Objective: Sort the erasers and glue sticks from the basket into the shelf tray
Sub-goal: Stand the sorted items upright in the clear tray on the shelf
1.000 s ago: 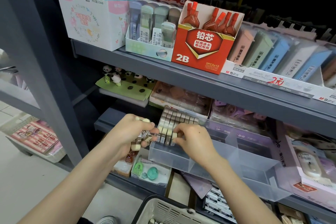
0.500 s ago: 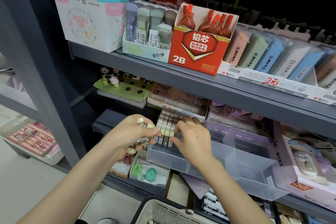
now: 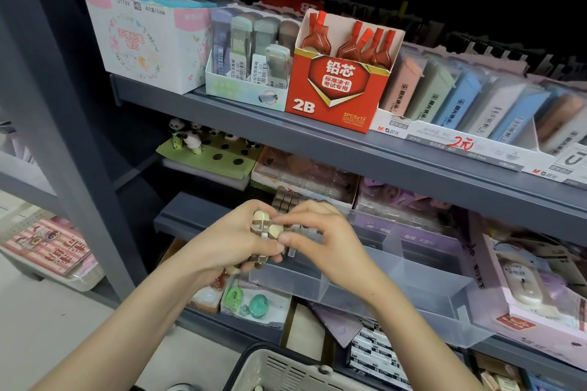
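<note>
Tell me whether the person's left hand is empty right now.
No: the left hand grips a bundle of cream erasers in brown sleeves, and the right hand pinches the top one.

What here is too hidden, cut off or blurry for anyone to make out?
1. Erasers, head view: the left hand and right hand grip them, and the fingers cover most; count unclear.
2. Tray: the hands hide most of its left compartment.
3. Basket: cut off by the bottom edge; contents mostly unseen.
4. Boxes at the right edge: labels blurred.
</note>
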Motion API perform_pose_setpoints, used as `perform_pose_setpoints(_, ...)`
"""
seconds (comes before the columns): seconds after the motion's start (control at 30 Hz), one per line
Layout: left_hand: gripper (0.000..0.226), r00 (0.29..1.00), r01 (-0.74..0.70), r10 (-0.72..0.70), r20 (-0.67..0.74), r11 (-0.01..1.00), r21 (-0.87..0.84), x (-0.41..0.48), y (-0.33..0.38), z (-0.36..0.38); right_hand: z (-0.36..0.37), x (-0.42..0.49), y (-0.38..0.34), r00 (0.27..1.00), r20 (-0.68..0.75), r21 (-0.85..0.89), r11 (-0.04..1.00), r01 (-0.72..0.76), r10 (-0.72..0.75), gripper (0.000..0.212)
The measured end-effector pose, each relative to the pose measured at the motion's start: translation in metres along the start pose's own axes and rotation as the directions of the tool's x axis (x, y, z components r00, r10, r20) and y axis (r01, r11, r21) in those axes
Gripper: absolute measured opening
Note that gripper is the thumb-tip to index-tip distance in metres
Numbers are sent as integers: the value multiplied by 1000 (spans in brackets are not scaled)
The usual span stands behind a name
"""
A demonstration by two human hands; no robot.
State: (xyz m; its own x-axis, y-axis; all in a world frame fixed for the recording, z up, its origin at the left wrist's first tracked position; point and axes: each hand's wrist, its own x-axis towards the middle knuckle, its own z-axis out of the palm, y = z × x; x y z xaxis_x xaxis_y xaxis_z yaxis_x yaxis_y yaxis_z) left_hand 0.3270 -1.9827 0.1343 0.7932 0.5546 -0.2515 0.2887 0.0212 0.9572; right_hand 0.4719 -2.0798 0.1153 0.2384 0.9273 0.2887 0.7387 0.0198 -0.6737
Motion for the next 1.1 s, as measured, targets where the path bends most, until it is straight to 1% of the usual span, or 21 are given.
perform_pose_setpoints(0.1, 32, 997, -29, 28, 68, 999, 27, -1, 1, 3, -4, 0, -2, 1000, 31, -2, 1000, 2, -2, 29)
perform_pose_setpoints(0.17, 32, 995, -41, 40, 88, 999, 14, -1, 0, 3, -9, -2, -1, 999, 52, -30, 999, 10, -8, 21)
perform_pose_setpoints(0.2, 31, 997, -37, 37, 73, 999, -1, 1, -1, 3, -11, -4, -1, 999, 53, -39, 999, 2, 0, 16)
perform_pose_setpoints(0.27, 27, 1000, -17, 17, 0, 1000, -22, 3, -3, 2, -19, -8, 0, 997, 30, 16, 998, -66, 65, 2)
perform_pose_setpoints(0.33, 20, 995, 6, -7, -98, 1000, -15, 5, -4, 0, -28, -12, 5, 988, -45, 80, 987, -143, 147, 7)
perform_pose_setpoints(0.37, 18, 988, 14, -16, -150, 1000, -18, 5, -4, -1, -31, -14, 9, 979, -75, 79, 980, -183, 189, 8)
perform_pose_setpoints(0.4, 17, 979, 22, -26, -200, 999, -25, 6, -5, -3, -35, -15, 12, 971, -81, 44, 975, -220, 223, 5)
perform_pose_setpoints(0.43, 17, 970, 30, -36, -242, 999, -31, 7, -5, -5, -36, -15, 14, 967, -67, -28, 968, -250, 247, 2)
perform_pose_setpoints(0.5, 19, 957, 51, -62, -284, 998, -47, 8, -6, -8, -35, -15, 19, 963, -25, -233, 935, -266, 267, 6)
perform_pose_setpoints(0.57, 20, 952, 76, -99, -291, 993, -88, 10, -5, -9, -27, -14, 22, 974, -8, -433, 877, -209, 228, 13)
perform_pose_setpoints(0.63, 21, 952, 107, -144, -270, 983, -148, 11, -4, -8, -16, -11, 24, 990, -26, -551, 824, -132, 141, 18)
perform_pose_setpoints(0.67, 23, 955, 119, -160, -248, 977, -174, 10, -3, -7, -12, -9, 25, 993, -41, -571, 814, -111, 107, 18)
perform_pose_setpoints(0.77, 25, 970, 124, -165, -178, 968, -217, 8, 0, -6, 0, -3, 30, 996, -47, -606, 790, -88, 75, 18)
perform_pose_setpoints(0.9, 19, 987, 92, -108, -117, 987, -128, 5, 1, -5, 7, 1, 34, 998, -61, -625, 778, -65, 34, 19)
perform_pose_setpoints(1.1, 22, 993, 43, -42, -112, 999, 8, 5, -1, -5, 9, 3, 28, 993, -115, -655, 753, -63, -18, 35)
